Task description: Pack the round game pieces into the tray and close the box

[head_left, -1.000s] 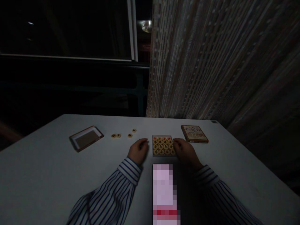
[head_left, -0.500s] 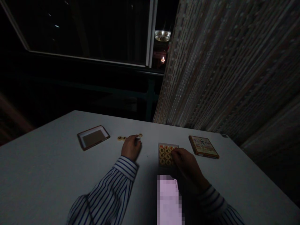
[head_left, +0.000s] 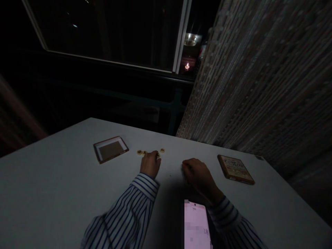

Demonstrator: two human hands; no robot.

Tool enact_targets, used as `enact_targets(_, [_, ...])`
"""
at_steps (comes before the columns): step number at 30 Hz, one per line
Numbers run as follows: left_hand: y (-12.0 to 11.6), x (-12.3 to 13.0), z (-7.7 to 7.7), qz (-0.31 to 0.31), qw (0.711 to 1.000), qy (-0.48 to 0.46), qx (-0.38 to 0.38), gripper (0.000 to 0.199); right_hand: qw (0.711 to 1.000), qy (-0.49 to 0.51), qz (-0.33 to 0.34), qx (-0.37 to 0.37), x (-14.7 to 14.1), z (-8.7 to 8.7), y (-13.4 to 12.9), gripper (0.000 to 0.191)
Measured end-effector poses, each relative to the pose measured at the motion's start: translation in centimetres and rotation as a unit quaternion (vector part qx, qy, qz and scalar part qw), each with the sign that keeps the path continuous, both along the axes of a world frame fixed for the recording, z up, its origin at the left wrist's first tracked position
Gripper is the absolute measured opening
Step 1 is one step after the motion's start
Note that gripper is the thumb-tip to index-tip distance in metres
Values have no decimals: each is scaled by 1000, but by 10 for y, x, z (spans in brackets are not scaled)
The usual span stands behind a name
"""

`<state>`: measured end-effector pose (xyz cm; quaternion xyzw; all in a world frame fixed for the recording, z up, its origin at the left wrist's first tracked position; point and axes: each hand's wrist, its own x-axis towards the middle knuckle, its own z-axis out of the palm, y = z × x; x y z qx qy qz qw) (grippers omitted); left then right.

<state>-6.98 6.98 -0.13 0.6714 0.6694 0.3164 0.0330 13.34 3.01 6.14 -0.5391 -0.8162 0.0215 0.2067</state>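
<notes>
My left hand [head_left: 150,165] is over the middle of the white table, its thumb and fingertips closed round a round wooden piece [head_left: 158,155] with a dark character. Two similar pieces [head_left: 139,152] lie just left of the fingers, and another piece [head_left: 162,150] lies beyond them to the right. My right hand [head_left: 199,174] is curled low over the table on the right. Its fingertips are hidden, and so is whatever they hold. No box of pieces shows now around this hand.
An open shallow tray [head_left: 97,154] rests on the table [head_left: 64,180] at the left. A patterned flat box [head_left: 236,169] lies on the right. Near me is a lit phone [head_left: 197,224]. A strand curtain [head_left: 249,76] hangs behind the table's right side.
The view has shifted, so most things appear further right. My right hand now covers the place where the box full of pieces showed. A piece now shows at my left fingertips.
</notes>
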Motion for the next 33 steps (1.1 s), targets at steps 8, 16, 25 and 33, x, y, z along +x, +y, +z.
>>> enact_targets(8, [0, 2, 3, 0, 1000, 9, 12, 28, 1000, 1, 0, -4, 3, -2, -1, 22])
enact_targets(16, [3, 2, -3, -28, 997, -9, 72, 30, 1000, 12, 9, 9, 7, 4, 0, 23])
enact_targets(25, [0, 5, 0, -55, 992, -56, 97, 30, 1000, 20, 5, 24, 13, 10, 3, 23])
enact_targets(33, [2, 5, -4, -70, 990, -68, 103, 31, 997, 64, 0, 38, 15, 32, 19, 24])
